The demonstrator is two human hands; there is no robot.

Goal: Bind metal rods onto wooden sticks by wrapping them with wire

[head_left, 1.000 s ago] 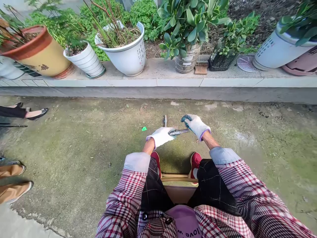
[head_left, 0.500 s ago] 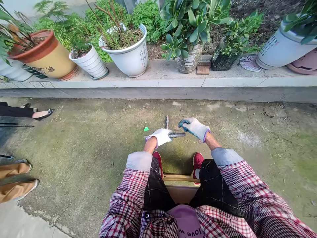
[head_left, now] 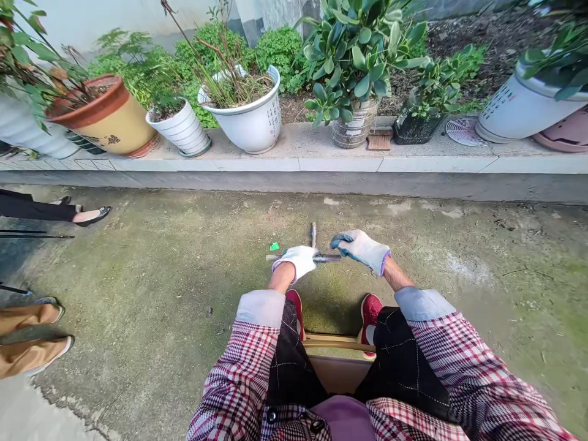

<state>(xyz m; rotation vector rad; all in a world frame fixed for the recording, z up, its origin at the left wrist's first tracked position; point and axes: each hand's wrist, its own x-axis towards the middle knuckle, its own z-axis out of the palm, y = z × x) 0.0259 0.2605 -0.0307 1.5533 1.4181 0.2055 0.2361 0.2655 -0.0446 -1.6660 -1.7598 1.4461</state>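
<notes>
Our left hand (head_left: 301, 262) grips a stick (head_left: 327, 258), a 2nd stick (head_left: 313, 233) jutting beyond; our right hand (head_left: 362, 248) curls beside the 1st (holding or not, we cannot tell).

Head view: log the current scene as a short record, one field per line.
Left hand: gloved, closed around the grey rod
Right hand: gloved, fingers curled near the rod's right end; grip unclear
Second piece: short stick pointing away from the person; whether joined is unclear
Ground: green scrap beyond the left hand
Ledge: row of potted plants
Others: black shoe, brown trouser legs, left side
</notes>
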